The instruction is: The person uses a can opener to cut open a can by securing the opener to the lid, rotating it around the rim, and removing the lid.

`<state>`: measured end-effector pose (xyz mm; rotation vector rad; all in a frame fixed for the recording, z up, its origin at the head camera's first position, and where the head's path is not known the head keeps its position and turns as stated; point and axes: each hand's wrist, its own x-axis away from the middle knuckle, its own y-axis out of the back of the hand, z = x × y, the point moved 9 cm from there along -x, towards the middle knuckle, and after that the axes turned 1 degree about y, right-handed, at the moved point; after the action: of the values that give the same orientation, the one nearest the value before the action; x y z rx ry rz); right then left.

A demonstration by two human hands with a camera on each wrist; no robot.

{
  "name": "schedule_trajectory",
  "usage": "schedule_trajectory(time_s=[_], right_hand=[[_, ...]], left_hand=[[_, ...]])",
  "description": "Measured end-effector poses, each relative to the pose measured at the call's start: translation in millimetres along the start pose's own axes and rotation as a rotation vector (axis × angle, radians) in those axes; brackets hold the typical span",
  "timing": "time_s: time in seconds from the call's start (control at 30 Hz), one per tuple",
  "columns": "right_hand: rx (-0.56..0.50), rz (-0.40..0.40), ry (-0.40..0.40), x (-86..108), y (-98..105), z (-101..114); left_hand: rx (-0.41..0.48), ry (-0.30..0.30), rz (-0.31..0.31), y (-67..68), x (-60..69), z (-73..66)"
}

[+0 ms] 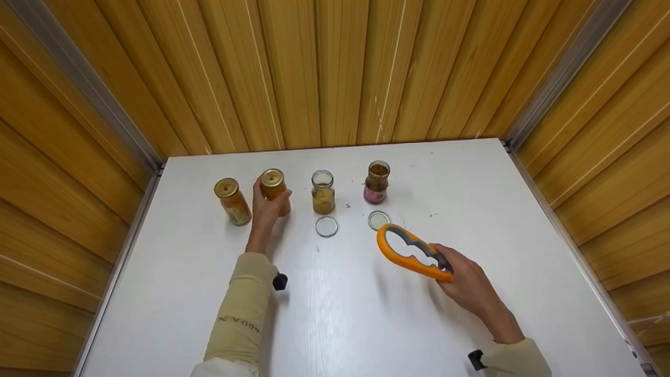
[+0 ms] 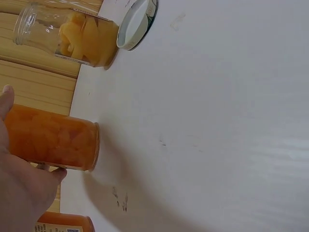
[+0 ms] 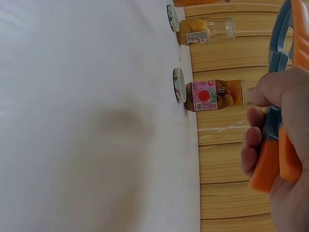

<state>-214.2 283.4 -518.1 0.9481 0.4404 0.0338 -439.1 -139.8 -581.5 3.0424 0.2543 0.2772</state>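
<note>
My left hand (image 1: 266, 212) curls its fingers and thumb round a closed jar of orange fruit (image 2: 53, 137) with a gold lid (image 1: 272, 178). In the left wrist view the thumb and fingers lie on opposite sides of that jar. My right hand (image 1: 468, 285) grips an orange and grey opener (image 1: 408, 262) by one end, held above the table; its looped end reaches toward a loose lid (image 1: 379, 220). The right wrist view shows fingers (image 3: 251, 145) wrapped round the opener's handles.
Another gold-lidded jar (image 1: 235, 205) stands left of the held one. To the right stand an uncovered jar of yellow fruit (image 1: 323, 200), a loose lid (image 1: 327, 226) in front of it, and an uncovered jar with a pink label (image 1: 375, 193). Wooden panels (image 1: 340, 73) rise behind the white table (image 1: 335, 314).
</note>
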Motion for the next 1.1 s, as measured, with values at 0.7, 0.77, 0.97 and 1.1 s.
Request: schedule_trajectory(time_s=[0.7,0.77,0.97,1.1], right_hand=[[0.007,-0.025,0.023,1.6,-1,3],[0.008,-0.023,0.019,0.9,-1,4],[0.007,-0.021,0.013,-1.4,-1,5],[0.009,-0.018,0.014,-2.3,-1,5]], left_hand=[[-0.2,-0.025,0.089,3.4,8.6,0.1],[-0.206,-0.042,0.101,3.7,11.0,-0.2],[-0.241,-0.029,0.138,8.6,20.6,2.9],[-0.233,-0.039,0.165,12.1,28.4,5.1]])
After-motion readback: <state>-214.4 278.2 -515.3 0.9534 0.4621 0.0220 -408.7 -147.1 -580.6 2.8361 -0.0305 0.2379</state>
